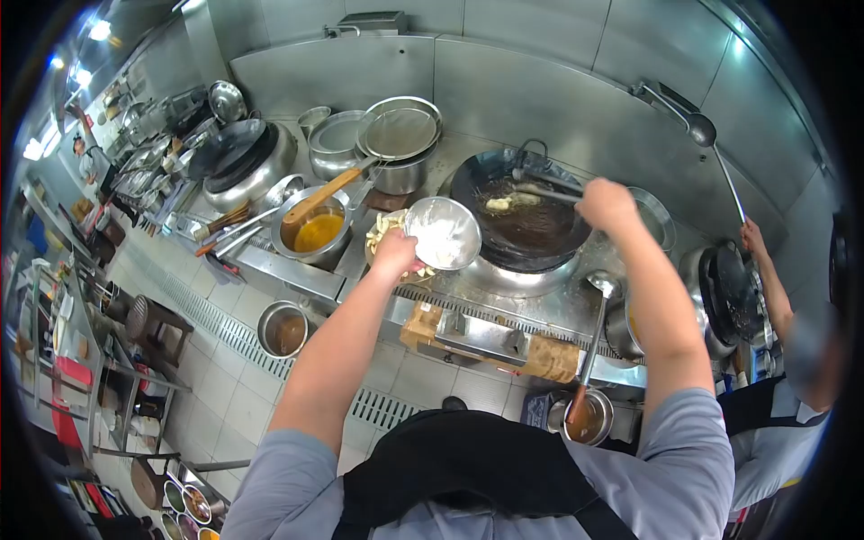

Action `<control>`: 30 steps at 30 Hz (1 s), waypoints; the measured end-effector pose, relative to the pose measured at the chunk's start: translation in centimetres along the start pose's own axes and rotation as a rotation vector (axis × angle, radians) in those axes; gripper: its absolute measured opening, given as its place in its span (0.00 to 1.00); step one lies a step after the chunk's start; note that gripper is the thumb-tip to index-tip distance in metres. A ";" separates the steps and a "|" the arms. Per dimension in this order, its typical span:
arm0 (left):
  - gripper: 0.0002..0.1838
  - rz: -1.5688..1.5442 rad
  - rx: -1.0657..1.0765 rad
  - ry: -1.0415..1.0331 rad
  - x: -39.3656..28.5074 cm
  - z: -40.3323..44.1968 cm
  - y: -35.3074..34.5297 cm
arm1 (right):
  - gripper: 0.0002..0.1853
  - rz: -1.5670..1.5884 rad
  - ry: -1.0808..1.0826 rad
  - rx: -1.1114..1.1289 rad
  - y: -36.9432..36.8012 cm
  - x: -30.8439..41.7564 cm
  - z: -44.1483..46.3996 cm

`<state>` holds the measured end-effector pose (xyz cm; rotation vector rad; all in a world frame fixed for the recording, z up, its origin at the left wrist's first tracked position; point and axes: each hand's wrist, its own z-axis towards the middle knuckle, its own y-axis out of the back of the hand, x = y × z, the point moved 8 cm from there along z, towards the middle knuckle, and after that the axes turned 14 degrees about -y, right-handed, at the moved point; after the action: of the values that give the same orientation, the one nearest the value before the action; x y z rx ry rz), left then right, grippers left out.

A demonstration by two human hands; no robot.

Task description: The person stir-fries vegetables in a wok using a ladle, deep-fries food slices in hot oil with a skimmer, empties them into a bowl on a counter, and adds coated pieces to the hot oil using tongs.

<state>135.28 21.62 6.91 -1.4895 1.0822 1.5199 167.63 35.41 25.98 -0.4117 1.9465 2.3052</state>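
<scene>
My left hand point(397, 253) grips the rim of a small metal bowl point(447, 229) tilted beside the wok, with white residue inside. Behind that hand sits a container of pale cut pieces point(384, 225), partly covered. My right hand point(611, 205) is closed round what look like grey metal tongs point(560, 184), their two arms pointing down into the black wok point(504, 236). Near their tips, a pale battered lump point(498, 205) lies in dark oil. Whether the tongs touch it, I cannot tell.
A pot of yellow liquid point(319, 232) with a wooden-handled strainer point(396, 135) across it stands left. A ladle point(602, 286) leans over the counter's front edge. At the right, a co-worker's hand point(751, 238) holds another ladle point(702, 131) near a second wok point(736, 286).
</scene>
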 end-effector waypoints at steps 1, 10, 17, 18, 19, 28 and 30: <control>0.09 -0.004 -0.007 0.006 0.2 -0.1 -0.1 | 0.15 0.036 0.040 -0.055 3.2 -0.5 -1.7; 0.06 0.109 0.011 -0.209 -3.2 0.6 -2.0 | 0.20 -0.087 0.424 -0.004 6.9 3.7 -9.6; 0.14 -0.078 -0.052 -0.061 -1.3 0.5 -1.5 | 0.14 -0.028 0.386 -0.085 8.9 2.1 -8.3; 0.14 -0.082 -0.058 -0.058 -1.2 0.3 -1.3 | 0.14 -0.014 0.359 -0.077 9.4 1.5 -8.0; 0.14 -0.084 -0.081 -0.040 -0.9 0.2 -1.0 | 0.15 0.002 0.331 -0.072 9.6 0.9 -7.6; 0.14 -0.089 -0.139 0.009 1.5 -0.3 1.4 | 0.14 -0.076 0.139 -0.091 4.5 0.6 -2.3; 0.15 -0.084 -0.113 0.011 1.6 -0.6 1.4 | 0.11 -0.079 0.098 -0.008 1.6 2.4 -0.7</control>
<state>134.13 20.44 5.38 -1.6020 0.9417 1.5378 165.05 34.20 26.77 -0.6020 1.9261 2.2856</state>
